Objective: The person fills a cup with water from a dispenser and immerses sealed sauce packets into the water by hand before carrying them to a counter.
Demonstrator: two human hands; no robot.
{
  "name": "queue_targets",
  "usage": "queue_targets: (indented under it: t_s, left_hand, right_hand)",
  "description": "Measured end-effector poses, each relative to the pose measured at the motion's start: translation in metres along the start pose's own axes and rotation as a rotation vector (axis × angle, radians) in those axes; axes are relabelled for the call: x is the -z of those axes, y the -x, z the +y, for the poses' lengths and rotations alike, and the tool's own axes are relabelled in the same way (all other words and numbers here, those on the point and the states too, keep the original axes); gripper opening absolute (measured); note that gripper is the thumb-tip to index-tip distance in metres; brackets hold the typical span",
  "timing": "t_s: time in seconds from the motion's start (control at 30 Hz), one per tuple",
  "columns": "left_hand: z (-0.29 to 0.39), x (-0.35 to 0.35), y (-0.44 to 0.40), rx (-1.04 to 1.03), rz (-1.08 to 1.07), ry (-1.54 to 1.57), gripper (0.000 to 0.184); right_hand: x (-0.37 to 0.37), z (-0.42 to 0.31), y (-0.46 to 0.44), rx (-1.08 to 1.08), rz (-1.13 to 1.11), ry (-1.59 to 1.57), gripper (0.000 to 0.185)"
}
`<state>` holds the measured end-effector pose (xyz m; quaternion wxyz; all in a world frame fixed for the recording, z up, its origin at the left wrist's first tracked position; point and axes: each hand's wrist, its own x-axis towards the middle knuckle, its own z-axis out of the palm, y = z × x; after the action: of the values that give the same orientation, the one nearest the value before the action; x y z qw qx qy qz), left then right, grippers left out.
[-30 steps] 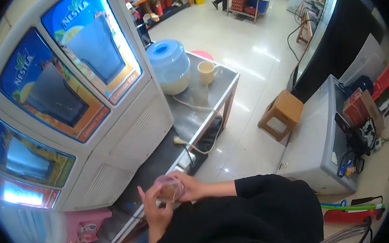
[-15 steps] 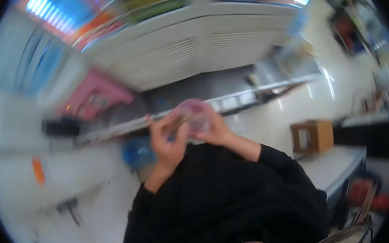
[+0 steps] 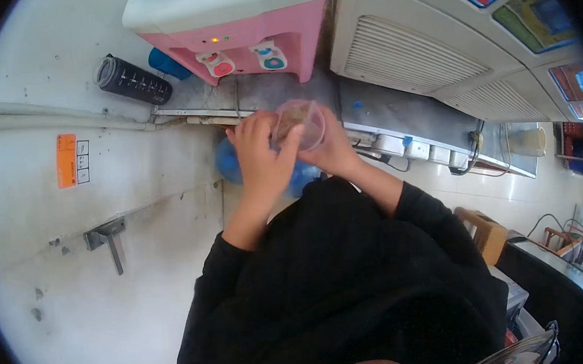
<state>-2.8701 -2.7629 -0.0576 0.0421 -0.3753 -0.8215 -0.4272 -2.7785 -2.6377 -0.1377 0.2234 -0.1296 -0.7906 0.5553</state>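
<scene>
A translucent pink cup (image 3: 313, 134) is held in front of my body, above the front edge of the counter (image 3: 437, 117). My right hand (image 3: 335, 150) wraps round its right side. On the left, the thumb and fingers of my left hand (image 3: 261, 150) close on a small brownish packet (image 3: 292, 119) at the cup's mouth; its details are blurred. Beyond the hands stands a pink and white water dispenser (image 3: 252, 31) with two taps, one red and one blue-green.
A dark bottle (image 3: 134, 81) and a blue cup (image 3: 168, 64) are left of the dispenser. A large drink machine (image 3: 425, 48) stands at the right. Sockets and cables (image 3: 408, 147) line the counter edge. Under the hands is a blue container (image 3: 228, 161).
The view has swung left, from the drink machine to the water dispenser and the white wall. Both hands have stayed together at the pink cup.
</scene>
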Motion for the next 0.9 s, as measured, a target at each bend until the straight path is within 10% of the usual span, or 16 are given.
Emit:
queue_targets:
  t_s: [0.23, 0.37, 0.57, 0.9]
  left_hand:
    - [-0.028, 0.022, -0.017, 0.44, 0.15, 0.657, 0.023]
    - [-0.01, 0.06, -0.038, 0.232, -0.371, -0.009, 0.024]
    - [-0.038, 0.041, -0.049, -0.06, -0.593, -0.515, 0.036]
    - [-0.114, 0.032, -0.028, 0.166, -0.171, 0.175, 0.098]
  right_hand:
    - [-0.02, -0.01, -0.035, -0.016, 0.004, 0.116, 0.081]
    - [-0.025, -0.001, -0.04, 0.032, -0.066, 0.169, 0.08]
    - [-0.037, -0.009, -0.049, 0.101, -0.156, 0.219, 0.08]
    - [-0.075, 0.023, -0.082, -0.115, -0.041, -0.098, 0.086]
